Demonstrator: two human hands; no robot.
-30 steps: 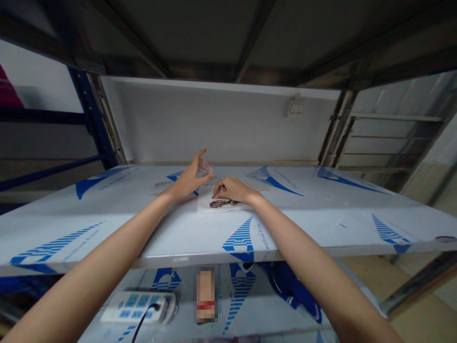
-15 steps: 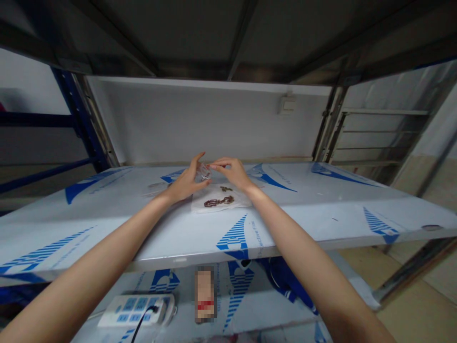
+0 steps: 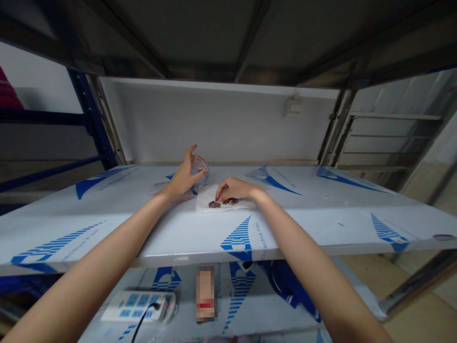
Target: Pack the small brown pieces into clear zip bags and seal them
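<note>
My left hand point(image 3: 183, 177) is raised over the shelf, with a small clear plastic bag point(image 3: 200, 166) between its thumb and fingers. The bag's mouth has a reddish edge. Lower and to the right, my right hand point(image 3: 233, 188) has its fingertips pinched together, down among the small brown pieces. These are rectangular loops like strap buckles point(image 3: 214, 204), lying on a white sheet point(image 3: 205, 208) of paper or cloth. The fingers cover part of the pile, and what they pinch is too small to make out.
Another flat clear bag point(image 3: 181, 198) lies beneath my left wrist. The metal shelf point(image 3: 171, 243) wears blue-printed protective film. Below it are a white power strip point(image 3: 134, 306) with a black cable, a pixelated object point(image 3: 205, 293) and blue cloth point(image 3: 289, 286). Another shelf hangs overhead.
My right hand has left the bag's mouth and come down to the brown pieces. My left hand still holds the bag, slightly higher. The view has shifted a little.
</note>
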